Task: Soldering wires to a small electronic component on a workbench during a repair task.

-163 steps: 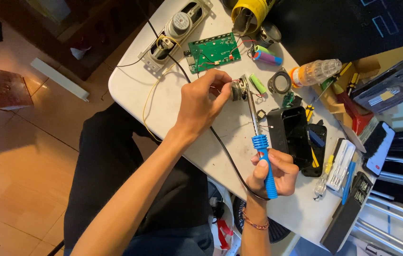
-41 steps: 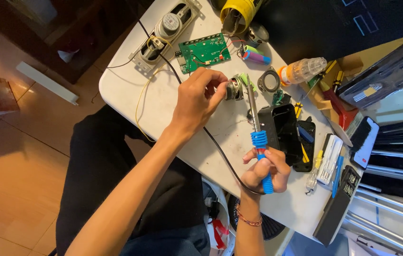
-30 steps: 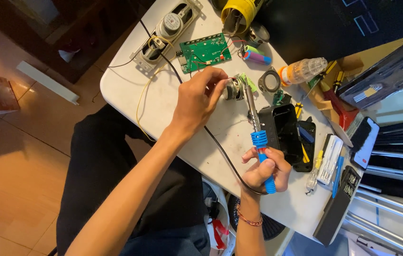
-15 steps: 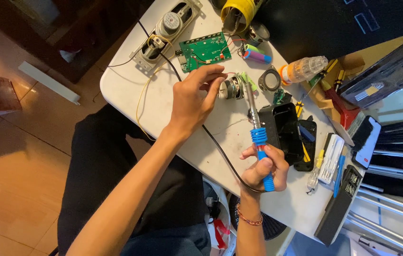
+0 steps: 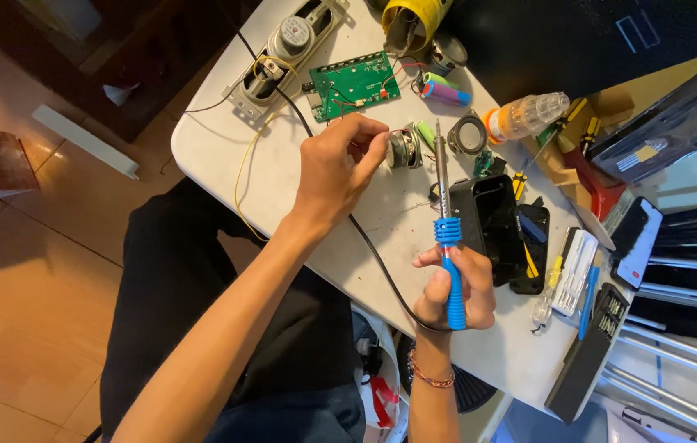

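**Soldering on the small speaker: iron raised, joint not yet touched**

The white worktop (image 5: 225, 131) carries the whole job, spread out in pieces. A long speaker bar (image 5: 283, 49) and a green circuit board (image 5: 355, 84) lie at the far side, out of their housing; the black casing (image 5: 492, 226) sits open near the right hand. The left hand (image 5: 336, 168) has its fingers pinched on a thin wire at the small round speaker (image 5: 404, 149), which rests on the worktop just beside them. The right hand (image 5: 451, 283) has its fingers clenched round the blue grip of the soldering iron (image 5: 444, 213), its tip near the speaker but apart from it. Judging by this, disassembly is done; the joint and reassembly remain.
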